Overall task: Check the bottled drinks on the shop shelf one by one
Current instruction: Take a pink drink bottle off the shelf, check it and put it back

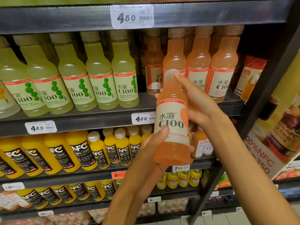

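Observation:
I hold an orange-pink C100 bottle (pixel 172 120) upright in front of the shelf, off its row. My left hand (pixel 151 146) grips its lower half, thumb across the cream label. My right hand (pixel 194 101) wraps the upper part from behind, fingertips at the grey cap. Behind it, several matching orange-pink C100 bottles (pixel 222 67) stand on the middle shelf (pixel 100 120), and a row of pale green C100 bottles (pixel 100 75) fills that shelf to the left.
Yellow NFC juice bottles (pixel 78 151) line the shelf below, with more on a lower one. White price tags (pixel 131 17) sit on the shelf edges. A dark upright post (pixel 259 111) bounds the rack at right, beside an NFC poster (pixel 279 135).

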